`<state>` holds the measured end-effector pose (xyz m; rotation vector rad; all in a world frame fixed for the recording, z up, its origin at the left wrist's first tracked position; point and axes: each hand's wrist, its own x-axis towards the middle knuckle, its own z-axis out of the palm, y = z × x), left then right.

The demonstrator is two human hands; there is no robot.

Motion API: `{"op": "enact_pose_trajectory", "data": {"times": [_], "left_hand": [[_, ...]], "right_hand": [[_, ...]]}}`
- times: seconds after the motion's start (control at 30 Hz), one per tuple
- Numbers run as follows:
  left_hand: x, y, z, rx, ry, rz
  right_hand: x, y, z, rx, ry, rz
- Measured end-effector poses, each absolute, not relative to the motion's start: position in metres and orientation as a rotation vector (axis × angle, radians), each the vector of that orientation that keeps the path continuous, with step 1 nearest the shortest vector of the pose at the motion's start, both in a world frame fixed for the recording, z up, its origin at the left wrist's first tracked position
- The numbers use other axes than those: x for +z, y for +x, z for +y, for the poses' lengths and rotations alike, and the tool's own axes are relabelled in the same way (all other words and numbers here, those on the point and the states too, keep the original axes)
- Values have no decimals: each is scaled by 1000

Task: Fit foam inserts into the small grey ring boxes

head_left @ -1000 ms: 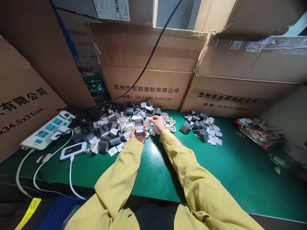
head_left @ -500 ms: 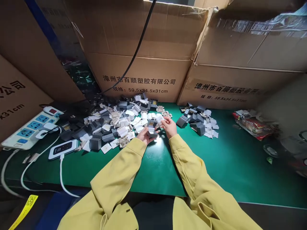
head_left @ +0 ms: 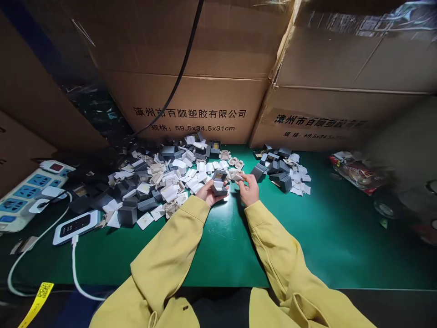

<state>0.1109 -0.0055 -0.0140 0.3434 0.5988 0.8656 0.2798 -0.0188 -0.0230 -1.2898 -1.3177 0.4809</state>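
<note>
My left hand (head_left: 206, 193) is closed around a small dark grey box (head_left: 219, 183), which stands open with a darker hollow showing inside. To the right of it, my right hand (head_left: 251, 190) pinches a small pale cardboard insert (head_left: 236, 175) between thumb and fingers, apart from the box. A wide heap of grey boxes and white paper pieces (head_left: 170, 192) spreads to the left of my hands. Beyond them lie a few beige card inserts (head_left: 232, 161). Right of my right hand is a smaller pile of grey boxes (head_left: 280, 181) and white slips.
Large cardboard cartons (head_left: 191, 102) wall off the back of the green table (head_left: 235, 255). A power strip (head_left: 25, 193) and a white device (head_left: 77, 225) with cables lie at the left. A red plastic packet (head_left: 355, 173) rests at the right, and a black cable (head_left: 180, 68) hangs in front.
My right hand has moved slightly right, away from the box, with a pale piece in its fingers. The box's inside shows more clearly. The whole view has shifted a little.
</note>
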Motion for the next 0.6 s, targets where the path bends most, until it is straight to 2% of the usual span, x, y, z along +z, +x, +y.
{"op": "enact_pose_trajectory", "data": {"times": [0.23, 0.6], "left_hand": [[-10, 113, -12, 713, 380, 587], [-10, 114, -17, 727, 544, 630]], "right_hand": [[3, 284, -40, 74, -1176, -1515], [-1, 278, -38, 115, -1113, -1564]]}}
